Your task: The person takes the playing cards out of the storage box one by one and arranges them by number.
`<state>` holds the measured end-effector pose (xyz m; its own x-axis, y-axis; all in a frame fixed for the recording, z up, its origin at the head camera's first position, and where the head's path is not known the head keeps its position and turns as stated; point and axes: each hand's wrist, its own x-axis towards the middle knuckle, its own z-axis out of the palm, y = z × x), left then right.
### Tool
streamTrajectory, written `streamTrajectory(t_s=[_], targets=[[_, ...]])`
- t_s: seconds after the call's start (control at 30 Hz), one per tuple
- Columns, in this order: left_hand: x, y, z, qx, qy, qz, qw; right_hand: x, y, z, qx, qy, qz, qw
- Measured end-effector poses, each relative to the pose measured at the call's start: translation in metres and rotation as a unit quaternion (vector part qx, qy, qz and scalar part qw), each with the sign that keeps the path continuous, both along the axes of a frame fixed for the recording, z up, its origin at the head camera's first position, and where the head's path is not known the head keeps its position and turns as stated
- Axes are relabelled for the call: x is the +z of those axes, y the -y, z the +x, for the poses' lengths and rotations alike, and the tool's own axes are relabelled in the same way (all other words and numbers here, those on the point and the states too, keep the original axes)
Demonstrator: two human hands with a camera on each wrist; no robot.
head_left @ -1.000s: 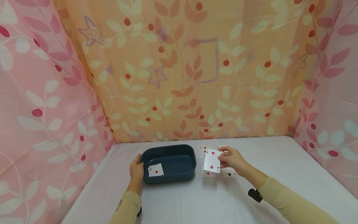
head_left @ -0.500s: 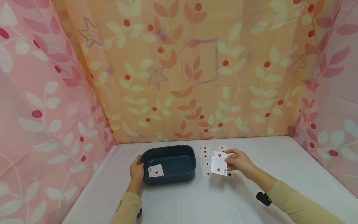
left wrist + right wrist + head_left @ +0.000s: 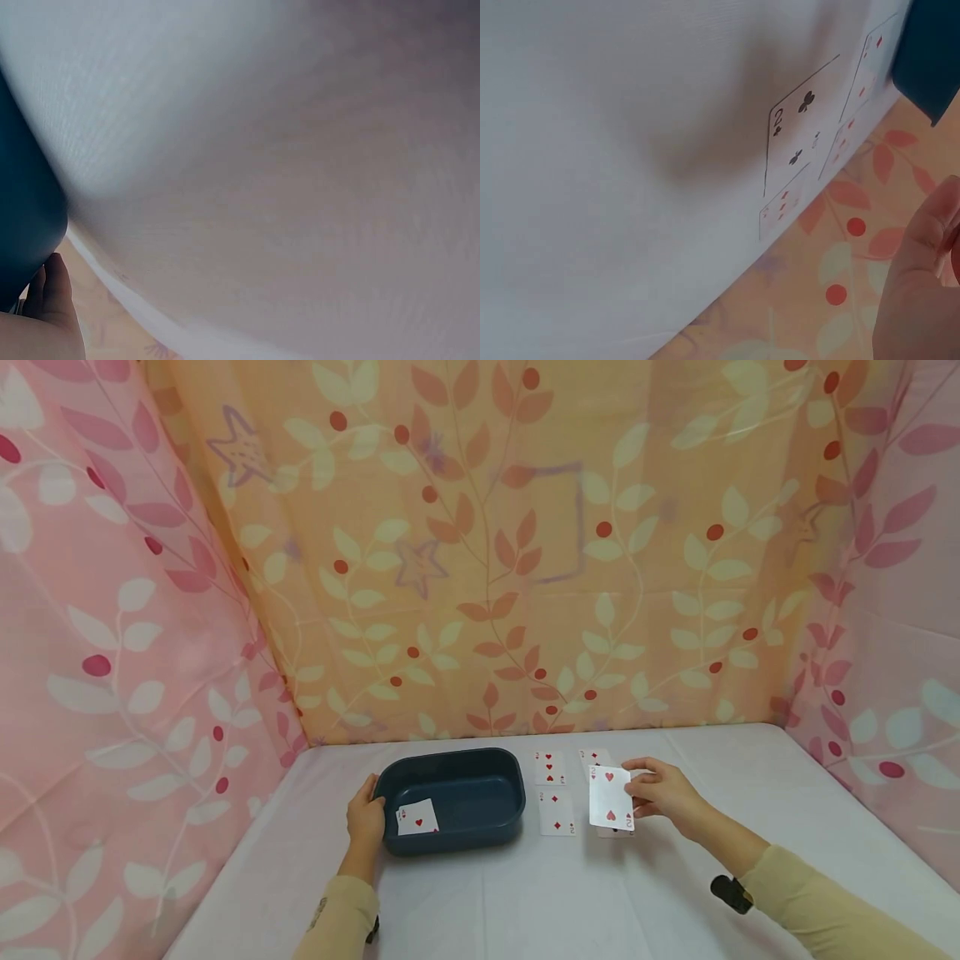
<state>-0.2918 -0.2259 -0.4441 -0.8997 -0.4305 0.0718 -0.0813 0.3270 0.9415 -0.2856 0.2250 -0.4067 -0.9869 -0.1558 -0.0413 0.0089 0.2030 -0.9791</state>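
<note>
In the head view, my left hand point(image 3: 366, 818) grips the left end of a dark blue rectangular bin point(image 3: 453, 842), thumb over its rim. A playing card point(image 3: 417, 818) with a heart lies face up in the bin, apparently over another card's edge. My right hand point(image 3: 666, 793) pinches a two of hearts point(image 3: 611, 797) by its right edge, raised above the table. Beneath it, a two of clubs point(image 3: 795, 127) shows in the right wrist view. Beside it lie a two of diamonds point(image 3: 557, 814), a three of hearts point(image 3: 550, 768) and a partly covered diamonds card point(image 3: 595, 756).
A white cloth covers the table point(image 3: 525, 902). Its back edge meets a patterned orange curtain point(image 3: 480, 610). Pink curtains point(image 3: 120, 652) hang at both sides. The bin stands left of the laid-out cards.
My right hand has carried the two of hearts rightward, from over the two of diamonds to over the two of clubs. The left hand and the bin have stayed put.
</note>
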Motion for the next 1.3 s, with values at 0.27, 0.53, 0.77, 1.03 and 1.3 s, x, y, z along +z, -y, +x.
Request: streamTrajectory(t_s=[0.27, 0.53, 0.77, 1.03, 1.3], targets=[[0.000, 0.000, 0.001, 0.002, 0.001, -0.010, 1.0000, -0.005, -0.016, 0.005, -0.008, -0.006, 0.021, 1.000], [-0.001, 0.001, -0.001, -0.006, 0.009, 0.010, 0.9999, -0.008, -0.030, 0.008, -0.032, 0.008, 0.040, 0.999], [-0.001, 0.001, 0.000, -0.002, 0.007, 0.005, 1.0000, -0.015, -0.045, 0.008, -0.040, 0.014, 0.058, 0.997], [-0.003, 0.001, 0.000, 0.001, 0.010, 0.003, 0.9999, -0.022, -0.059, 0.006, -0.058, 0.038, 0.075, 0.995], [-0.003, 0.002, -0.002, 0.003, 0.007, -0.003, 1.0000, -0.023, -0.064, 0.002, -0.066, 0.040, 0.081, 0.994]])
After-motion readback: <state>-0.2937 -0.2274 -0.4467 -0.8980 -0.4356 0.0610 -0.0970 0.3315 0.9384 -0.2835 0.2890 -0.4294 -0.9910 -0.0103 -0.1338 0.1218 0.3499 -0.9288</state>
